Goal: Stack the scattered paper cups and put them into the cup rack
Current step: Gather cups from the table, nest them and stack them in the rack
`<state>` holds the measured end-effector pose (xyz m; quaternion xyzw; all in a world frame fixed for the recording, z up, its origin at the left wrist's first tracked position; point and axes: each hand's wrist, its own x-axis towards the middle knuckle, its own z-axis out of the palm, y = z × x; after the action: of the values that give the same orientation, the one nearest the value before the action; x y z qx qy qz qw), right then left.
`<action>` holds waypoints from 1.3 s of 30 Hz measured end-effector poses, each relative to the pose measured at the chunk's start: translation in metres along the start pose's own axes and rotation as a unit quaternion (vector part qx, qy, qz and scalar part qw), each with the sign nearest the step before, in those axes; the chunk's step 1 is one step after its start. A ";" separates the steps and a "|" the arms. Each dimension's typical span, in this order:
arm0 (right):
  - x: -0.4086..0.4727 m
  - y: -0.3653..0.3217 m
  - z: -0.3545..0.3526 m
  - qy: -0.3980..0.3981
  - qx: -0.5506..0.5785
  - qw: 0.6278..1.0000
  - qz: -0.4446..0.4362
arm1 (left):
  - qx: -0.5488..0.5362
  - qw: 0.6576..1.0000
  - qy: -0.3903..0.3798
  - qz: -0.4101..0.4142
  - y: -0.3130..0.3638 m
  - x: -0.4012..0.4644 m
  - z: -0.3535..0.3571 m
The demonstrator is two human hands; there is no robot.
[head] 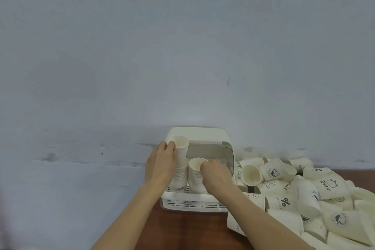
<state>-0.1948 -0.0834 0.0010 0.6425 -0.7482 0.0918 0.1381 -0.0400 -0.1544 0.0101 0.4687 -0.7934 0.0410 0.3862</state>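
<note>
A white plastic cup rack [194,206] with a raised lid stands at the back of the brown table, against the wall. Two stacks of cream paper cups stand upright in it. My left hand [160,165] grips the taller left stack [180,170] from its left side. The shorter right stack [195,176] is beside it, and my right hand [216,175] holds it at the rim with the fingers curled over. A heap of loose printed paper cups [308,195] lies on the table to the right of the rack.
The pale blue-grey wall [182,46] fills most of the view behind the rack. A strip of bare brown table [192,229] shows in front of the rack between my forearms. The loose cups reach to the right frame edge.
</note>
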 end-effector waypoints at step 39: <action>-0.069 0.022 0.011 0.027 0.106 0.991 0.080 | 0.029 0.986 -0.153 0.052 0.050 -0.067 0.022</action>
<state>-0.2077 -0.0185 -0.0308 0.5886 -0.7793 0.1988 0.0816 -0.0744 -0.0883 -0.0341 0.4384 -0.8651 0.0116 0.2435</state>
